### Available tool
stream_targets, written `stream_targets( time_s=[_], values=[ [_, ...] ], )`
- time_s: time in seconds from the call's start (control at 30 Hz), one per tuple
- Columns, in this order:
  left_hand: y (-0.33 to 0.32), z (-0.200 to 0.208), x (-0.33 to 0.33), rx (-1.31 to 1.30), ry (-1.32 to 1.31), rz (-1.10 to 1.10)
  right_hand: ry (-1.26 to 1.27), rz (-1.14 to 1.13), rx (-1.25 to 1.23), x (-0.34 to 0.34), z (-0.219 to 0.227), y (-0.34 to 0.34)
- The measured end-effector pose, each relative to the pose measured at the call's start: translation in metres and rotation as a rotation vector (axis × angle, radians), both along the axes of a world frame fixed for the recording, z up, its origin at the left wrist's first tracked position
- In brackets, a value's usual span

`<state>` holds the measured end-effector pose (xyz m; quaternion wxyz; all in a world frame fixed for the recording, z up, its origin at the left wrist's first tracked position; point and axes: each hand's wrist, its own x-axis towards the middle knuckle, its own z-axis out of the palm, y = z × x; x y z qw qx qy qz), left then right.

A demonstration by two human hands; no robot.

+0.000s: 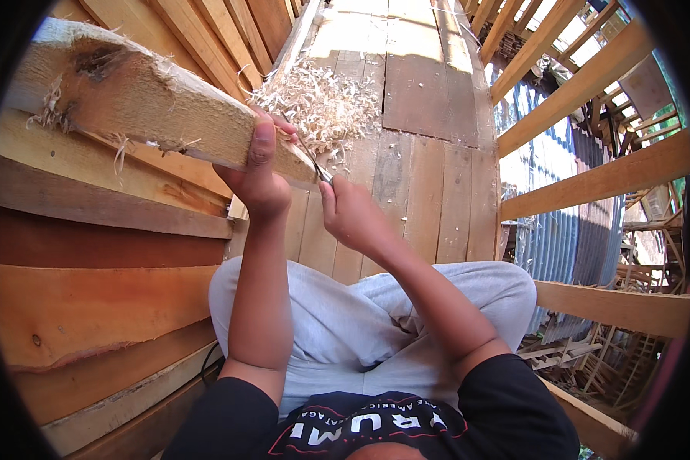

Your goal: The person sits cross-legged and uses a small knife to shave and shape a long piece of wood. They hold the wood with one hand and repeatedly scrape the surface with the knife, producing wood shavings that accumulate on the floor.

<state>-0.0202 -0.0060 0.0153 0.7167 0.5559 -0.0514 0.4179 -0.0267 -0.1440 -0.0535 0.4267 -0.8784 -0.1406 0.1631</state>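
A rough wooden beam (157, 103) slants from the upper left down to the middle, its face fuzzy with splinters around a dark knot. My left hand (261, 165) is closed around its lower part, thumb pressed on the near face and fingertips showing past the far edge. In my right hand (353, 211) is a knife (316, 162), its thin dark blade lying against the beam's end just right of my left hand. The fist hides most of the handle.
Curled wood shavings (322, 103) are heaped on the plank floor (429, 192) beyond my hands. Stacked boards (100, 307) line the left side. A slatted wooden railing (598, 184) runs along the right, with corrugated metal sheets (563, 222) beyond it. My crossed legs (322, 314) are below my hands.
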Motion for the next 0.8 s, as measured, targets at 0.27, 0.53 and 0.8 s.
stream_targets(
  time_s=[0.27,0.53,0.8],
  values=[
    [0.003,0.001,0.002,-0.023,0.004,0.003,0.000,0.012,-0.065,0.006,-0.043,-0.007],
    [-0.006,0.006,0.003,-0.029,0.013,0.018,-0.014,0.012,-0.072,0.014,-0.073,-0.017],
    [-0.002,0.000,0.000,-0.021,-0.003,-0.011,-0.023,0.004,-0.043,-0.006,0.006,0.003]
  ],
)
